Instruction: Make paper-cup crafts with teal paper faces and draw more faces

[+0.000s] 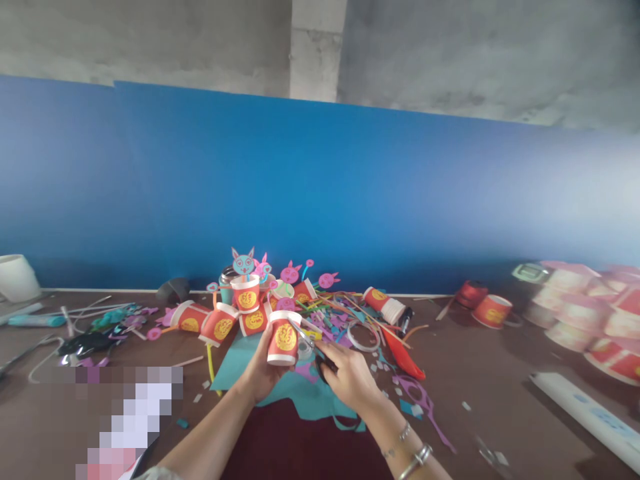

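Observation:
My left hand (263,370) is wrapped round a red paper cup (283,339) with a yellow emblem and a white rim, held upside down above the brown table (490,400). My right hand (347,377) grips a pair of scissors (313,347) by their dark handles. The silver blades point up and left at the cup's rim. A teal paper sheet (305,397) lies under both hands.
Several red cups (220,323) and paper animal faces on sticks (243,263) stand behind my hands amid coloured paper scraps. An orange-red cutter (403,357) lies to the right. Stacked cups (595,313) fill the far right, a white strip (587,413) lies near them. A blue wall rises behind.

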`<state>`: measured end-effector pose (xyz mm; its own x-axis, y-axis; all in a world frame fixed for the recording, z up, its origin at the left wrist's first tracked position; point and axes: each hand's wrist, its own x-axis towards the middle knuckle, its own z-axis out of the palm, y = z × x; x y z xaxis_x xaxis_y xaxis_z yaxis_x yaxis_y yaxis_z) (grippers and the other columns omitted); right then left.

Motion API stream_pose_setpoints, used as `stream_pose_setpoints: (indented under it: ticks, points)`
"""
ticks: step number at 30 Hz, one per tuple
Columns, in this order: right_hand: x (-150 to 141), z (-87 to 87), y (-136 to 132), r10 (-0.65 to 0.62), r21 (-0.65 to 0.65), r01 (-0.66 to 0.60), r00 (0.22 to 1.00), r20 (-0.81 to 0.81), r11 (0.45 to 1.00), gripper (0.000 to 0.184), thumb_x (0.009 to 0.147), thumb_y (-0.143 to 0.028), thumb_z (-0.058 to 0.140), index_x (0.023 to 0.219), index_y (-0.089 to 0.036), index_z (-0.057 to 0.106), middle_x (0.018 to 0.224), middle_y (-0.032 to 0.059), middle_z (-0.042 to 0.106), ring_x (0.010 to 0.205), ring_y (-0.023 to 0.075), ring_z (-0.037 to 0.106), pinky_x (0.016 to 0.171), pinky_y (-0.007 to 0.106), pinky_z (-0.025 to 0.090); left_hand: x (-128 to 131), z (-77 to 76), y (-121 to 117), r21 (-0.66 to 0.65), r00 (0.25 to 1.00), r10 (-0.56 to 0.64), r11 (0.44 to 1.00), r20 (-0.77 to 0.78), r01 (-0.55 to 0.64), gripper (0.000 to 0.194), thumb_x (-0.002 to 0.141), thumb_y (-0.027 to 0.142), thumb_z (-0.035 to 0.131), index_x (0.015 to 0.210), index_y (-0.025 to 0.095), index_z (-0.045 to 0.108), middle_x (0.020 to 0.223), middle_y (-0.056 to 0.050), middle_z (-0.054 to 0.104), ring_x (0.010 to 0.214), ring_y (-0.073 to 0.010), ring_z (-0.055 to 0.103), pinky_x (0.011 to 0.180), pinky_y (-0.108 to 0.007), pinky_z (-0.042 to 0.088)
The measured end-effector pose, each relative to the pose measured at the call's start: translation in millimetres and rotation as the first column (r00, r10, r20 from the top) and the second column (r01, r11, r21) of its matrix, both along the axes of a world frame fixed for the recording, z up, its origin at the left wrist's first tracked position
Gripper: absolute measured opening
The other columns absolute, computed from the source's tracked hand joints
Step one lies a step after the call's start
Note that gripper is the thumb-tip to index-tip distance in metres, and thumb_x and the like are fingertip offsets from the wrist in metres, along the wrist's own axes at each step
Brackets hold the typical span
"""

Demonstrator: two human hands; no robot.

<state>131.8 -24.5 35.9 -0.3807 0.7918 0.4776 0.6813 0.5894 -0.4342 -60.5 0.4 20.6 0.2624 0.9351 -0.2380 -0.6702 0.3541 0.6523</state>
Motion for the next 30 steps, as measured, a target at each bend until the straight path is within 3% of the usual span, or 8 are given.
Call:
stream_pose_setpoints:
  ticks: [8,16,25,30]
  points:
    - [-1,-0.4,1,0.032,-0.005,-0.032,0.998,-0.059,0.999,0.045,0.075,-0.012,0.054,0.118,-0.023,0.060,0.105,0.0082,0.070,0.095,0.0223,0.066,0.082,0.032,0.052,0,4.8,-3,-0.006,1.000,-0.006,1.000,0.020,0.006,0.042,0.086,0.048,0.048,0.096,0.010,0.061,0.074,-0.010,0.069,0.060,-0.0186,0.066,0.046,-0.025,0.049]
    - [-1,-1.6,2,0.036,-0.023,-0.039,0.994,-0.104,0.999,0.040,0.075,-0.012,0.055,0.113,-0.021,0.063,0.103,0.0086,0.071,0.094,0.0221,0.066,0.082,0.031,0.051,-2,-2.4,1,0.029,0.999,-0.024,0.999,0.028,0.023,0.043,0.085,0.050,0.049,0.097,0.010,0.061,0.076,-0.010,0.069,0.060,-0.0192,0.065,0.046,-0.026,0.049]
    - [-3,-4.7,3,0.050,-0.113,-0.079,0.970,-0.239,0.990,0.035,0.075,-0.014,0.056,0.108,-0.021,0.066,0.097,0.0075,0.072,0.089,0.0236,0.068,0.079,0.033,0.053,-4,-2.7,3,-0.017,0.999,-0.022,1.000,0.036,0.022,0.045,0.084,0.051,0.051,0.098,0.009,0.060,0.074,-0.011,0.069,0.057,-0.0191,0.065,0.043,-0.025,0.047]
    - [-2,-17.7,10,-0.067,-0.104,0.028,0.915,-0.397,0.994,0.030,0.079,-0.020,0.054,0.107,-0.017,0.063,0.097,0.0084,0.070,0.086,0.0225,0.066,0.078,0.032,0.053,-2,5.4,-2,-0.041,0.998,-0.021,0.999,0.067,0.024,0.047,0.085,0.050,0.049,0.103,0.009,0.060,0.074,-0.010,0.070,0.059,-0.0182,0.066,0.048,-0.025,0.051]
